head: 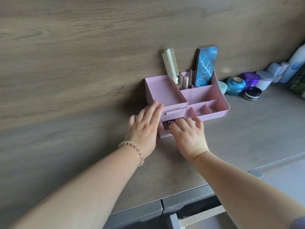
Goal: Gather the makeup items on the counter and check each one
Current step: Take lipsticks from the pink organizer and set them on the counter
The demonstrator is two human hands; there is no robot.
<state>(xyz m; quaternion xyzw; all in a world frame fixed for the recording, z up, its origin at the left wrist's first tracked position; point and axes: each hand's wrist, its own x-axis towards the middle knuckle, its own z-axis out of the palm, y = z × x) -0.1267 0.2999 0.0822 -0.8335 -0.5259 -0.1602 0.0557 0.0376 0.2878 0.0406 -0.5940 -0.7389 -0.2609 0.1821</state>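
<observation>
A pink makeup organizer [206,95] stands on the wooden desk [74,138] a little right of the middle of the frame, its back against the wooden wall [99,38]. In its rear compartments stand a round hairbrush [170,63], a few slim pencils [185,80] and a blue palette [205,66] that leans upright. The front compartments look empty. The upper small drawer [173,112] is closed; the lower drawer [163,129] is pulled out toward the camera.

The left hand [145,128] lies flat, with the fingers stretched out and released, against the left front corner of the organizer, beside the upper drawer. On its wrist sits a spiral hair tie [133,150]. The right hand [189,134] reaches into the open lower drawer, and its fingers are curled on a small dark item with a shiny part [171,122]; I cannot tell what kind of item it is.

At the right of the frame, along the wall, stand several jars: a teal ribbed jar [235,86], a purple jar [251,78], a black jar [252,93] and a white jar [265,79], with pale bottles [295,66] behind them. In the lower right, under the desk edge, a grey cabinet drawer [198,217] is open.
</observation>
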